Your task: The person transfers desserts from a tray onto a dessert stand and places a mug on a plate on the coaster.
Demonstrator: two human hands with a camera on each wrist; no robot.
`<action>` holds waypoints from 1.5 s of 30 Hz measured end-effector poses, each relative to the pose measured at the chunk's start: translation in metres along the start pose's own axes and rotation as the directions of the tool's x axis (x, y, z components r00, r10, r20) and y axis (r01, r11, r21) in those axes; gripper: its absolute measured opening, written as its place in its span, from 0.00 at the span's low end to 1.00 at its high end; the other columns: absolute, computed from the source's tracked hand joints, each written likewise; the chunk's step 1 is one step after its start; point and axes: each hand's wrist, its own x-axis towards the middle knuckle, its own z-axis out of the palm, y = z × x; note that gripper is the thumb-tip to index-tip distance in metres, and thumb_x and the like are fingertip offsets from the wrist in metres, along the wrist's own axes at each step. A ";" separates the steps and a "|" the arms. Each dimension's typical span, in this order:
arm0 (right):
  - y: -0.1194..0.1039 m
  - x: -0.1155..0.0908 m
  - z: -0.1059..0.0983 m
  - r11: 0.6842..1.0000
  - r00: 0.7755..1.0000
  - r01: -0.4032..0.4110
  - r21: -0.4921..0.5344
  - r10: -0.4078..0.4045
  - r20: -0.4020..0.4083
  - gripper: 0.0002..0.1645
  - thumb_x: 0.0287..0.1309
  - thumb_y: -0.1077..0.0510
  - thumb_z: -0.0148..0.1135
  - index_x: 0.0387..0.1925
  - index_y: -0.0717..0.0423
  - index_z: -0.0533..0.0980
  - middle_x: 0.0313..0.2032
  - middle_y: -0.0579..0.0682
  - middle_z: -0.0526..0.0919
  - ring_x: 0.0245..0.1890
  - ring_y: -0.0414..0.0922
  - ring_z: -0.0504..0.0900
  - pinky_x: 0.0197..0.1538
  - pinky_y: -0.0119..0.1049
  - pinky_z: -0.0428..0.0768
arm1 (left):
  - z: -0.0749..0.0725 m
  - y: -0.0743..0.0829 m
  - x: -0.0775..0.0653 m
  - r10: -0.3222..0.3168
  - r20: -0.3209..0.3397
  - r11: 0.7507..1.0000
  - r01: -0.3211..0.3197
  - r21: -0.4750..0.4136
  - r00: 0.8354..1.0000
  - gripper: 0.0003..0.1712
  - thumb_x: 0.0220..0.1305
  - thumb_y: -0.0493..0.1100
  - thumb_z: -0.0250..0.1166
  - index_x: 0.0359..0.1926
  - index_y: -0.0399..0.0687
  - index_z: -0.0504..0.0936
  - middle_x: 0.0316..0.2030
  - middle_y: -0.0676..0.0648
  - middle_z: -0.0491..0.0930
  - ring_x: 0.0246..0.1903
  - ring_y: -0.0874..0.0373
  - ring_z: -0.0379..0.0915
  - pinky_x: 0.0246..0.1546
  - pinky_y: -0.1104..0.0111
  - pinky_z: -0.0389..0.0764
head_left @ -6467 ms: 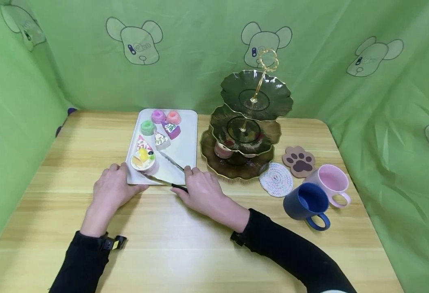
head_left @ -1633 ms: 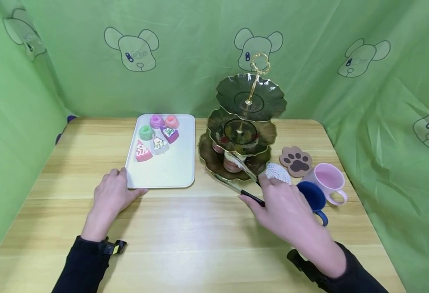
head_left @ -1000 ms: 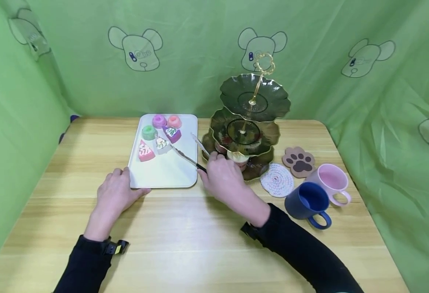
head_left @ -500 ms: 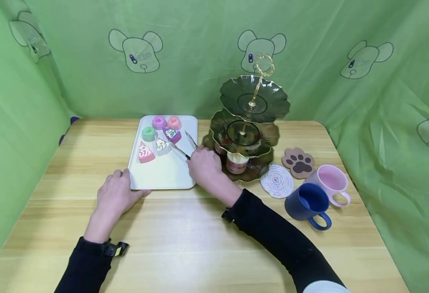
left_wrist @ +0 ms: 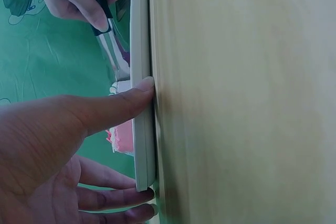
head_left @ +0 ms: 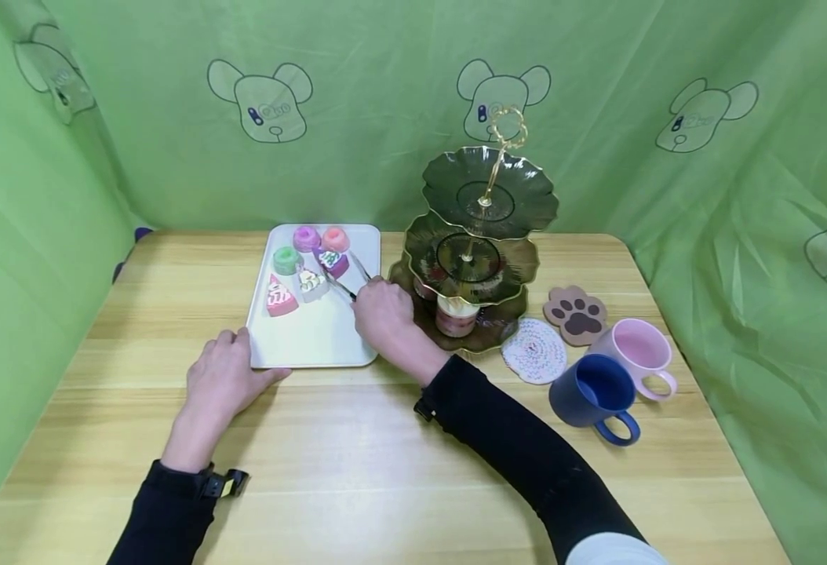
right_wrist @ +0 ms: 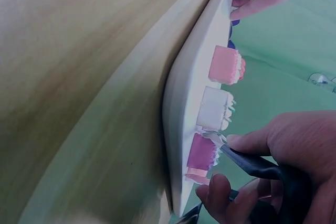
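In the head view my left hand holds the near left corner of a white tray, thumb along its front edge and fingers at its left side. My right hand grips black-handled metal tongs over the tray's right part. Their spread arms stand on either side of a purple cake slice; in the right wrist view one metal tip lies between it and the white slice. Also on the tray are a pink slice and green, violet and coral ring-shaped sweets.
A dark three-tier stand with gold rims stands right of the tray, a dessert cup on its bottom tier. Further right lie a woven coaster, a paw-shaped coaster, a blue mug and a pink mug.
The fruit-topped cup has left the tray and stands on the stand's bottom tier. My right hand has brought the tongs back left to the purple slice. My left hand stays at the tray.
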 end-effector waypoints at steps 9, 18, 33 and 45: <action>-0.001 0.004 0.000 1.000 1.000 0.000 -0.032 -0.001 -0.016 0.27 0.74 0.39 0.62 0.47 0.60 0.83 0.39 0.51 0.84 0.39 0.52 0.88 0.37 0.44 0.87 | -0.001 0.002 0.000 0.006 -0.003 1.000 -0.006 -0.001 1.000 0.55 0.53 0.62 0.82 0.62 0.19 0.72 0.46 0.25 0.75 0.43 0.31 0.74 0.35 0.41 0.80; 0.003 0.002 0.000 0.999 1.000 -0.007 -0.051 0.005 -0.031 0.24 0.75 0.40 0.62 0.45 0.58 0.84 0.38 0.50 0.86 0.38 0.50 0.89 0.35 0.44 0.87 | 0.001 0.005 0.000 0.001 0.008 1.000 -0.001 0.002 1.000 0.56 0.53 0.63 0.82 0.62 0.19 0.72 0.46 0.26 0.75 0.42 0.32 0.74 0.34 0.43 0.80; 0.015 -0.028 -0.030 0.999 0.998 0.026 -0.028 -0.028 -0.054 0.28 0.74 0.36 0.61 0.42 0.58 0.81 0.33 0.52 0.86 0.33 0.53 0.88 0.33 0.46 0.86 | 0.001 0.006 0.000 -0.007 0.031 1.000 0.007 -0.009 0.999 0.57 0.54 0.63 0.81 0.64 0.18 0.70 0.46 0.25 0.74 0.43 0.31 0.73 0.36 0.42 0.79; 0.050 -0.080 -0.089 0.998 0.995 0.048 0.042 -0.044 -0.092 0.34 0.75 0.35 0.58 0.61 0.61 0.79 0.38 0.57 0.87 0.32 0.57 0.86 0.31 0.46 0.85 | 0.000 0.002 0.000 -0.013 0.029 1.000 0.014 -0.012 1.000 0.56 0.55 0.62 0.80 0.63 0.18 0.71 0.45 0.26 0.74 0.42 0.32 0.73 0.35 0.44 0.79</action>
